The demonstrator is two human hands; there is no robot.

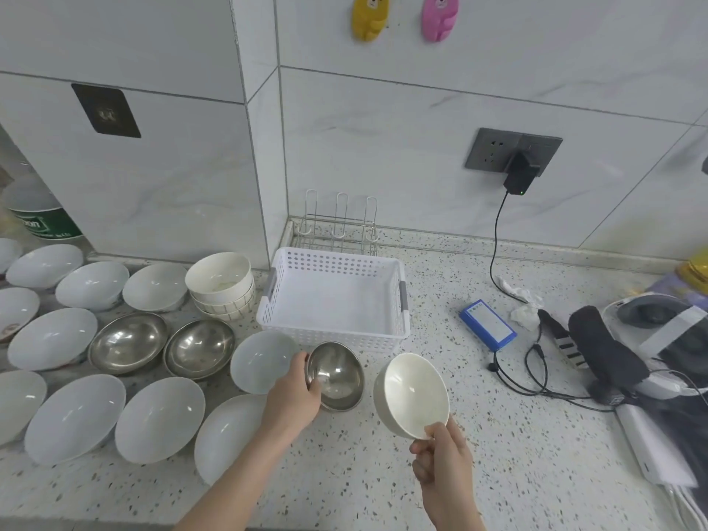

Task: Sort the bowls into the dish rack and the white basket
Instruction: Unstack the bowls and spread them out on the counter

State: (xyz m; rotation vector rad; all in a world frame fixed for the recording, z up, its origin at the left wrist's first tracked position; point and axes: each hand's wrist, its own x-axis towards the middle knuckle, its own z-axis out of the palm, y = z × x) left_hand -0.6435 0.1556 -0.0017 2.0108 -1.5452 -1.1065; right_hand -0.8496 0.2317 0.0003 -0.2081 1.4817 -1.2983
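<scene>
My left hand (293,396) grips a small steel bowl (339,377) by its left rim, tilted, just in front of the white basket (398,335). My right hand (440,461) pinches the near rim of a cream ceramic bowl (413,394), held tilted above the counter. The basket holds nothing. Behind it, in the wall corner, stands the wire dish rack (337,228), with nothing in it. Several white bowls (161,419), two steel bowls (128,343) and a stack of cream bowls (222,283) sit on the counter at the left.
A blue battery pack (487,324), black cables (536,377) and a headset with other gear (651,339) lie on the right of the speckled counter. A charger (519,174) is plugged into the wall socket. A bottle (38,216) stands at the far left.
</scene>
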